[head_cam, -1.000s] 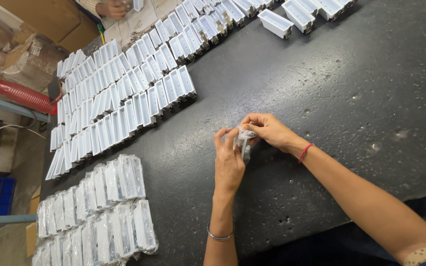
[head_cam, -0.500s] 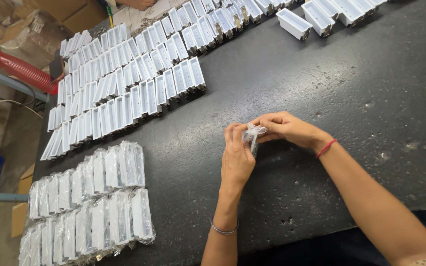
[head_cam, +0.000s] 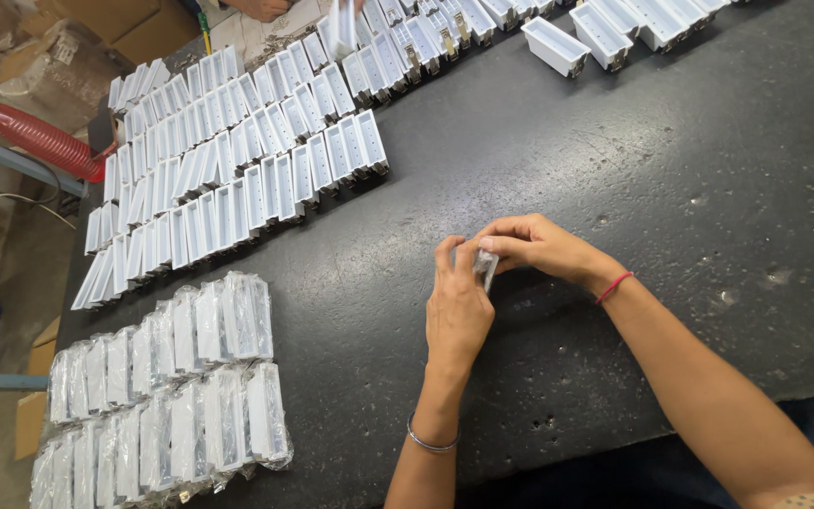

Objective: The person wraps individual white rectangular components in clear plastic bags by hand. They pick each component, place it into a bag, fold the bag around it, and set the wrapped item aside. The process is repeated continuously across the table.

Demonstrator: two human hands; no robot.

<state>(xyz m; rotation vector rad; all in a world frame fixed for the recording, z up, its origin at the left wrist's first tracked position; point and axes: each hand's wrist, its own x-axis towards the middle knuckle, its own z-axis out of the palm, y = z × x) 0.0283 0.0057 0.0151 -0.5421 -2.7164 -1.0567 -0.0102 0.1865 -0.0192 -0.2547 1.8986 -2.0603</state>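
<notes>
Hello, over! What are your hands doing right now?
Left hand and right hand together pinch a small clear-wrapped part. Above dark table. Nothing between them; white housings lie apart.

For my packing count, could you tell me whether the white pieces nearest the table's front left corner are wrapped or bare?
Wrapped: the front-left white pieces sit in shiny, crinkled clear plastic, unlike the bare white housings in the rows behind.

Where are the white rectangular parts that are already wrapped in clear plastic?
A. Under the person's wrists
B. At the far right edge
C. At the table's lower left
C: the plastic-wrapped white parts lie in rows at the lower left of the dark table, away from both hands.
</notes>
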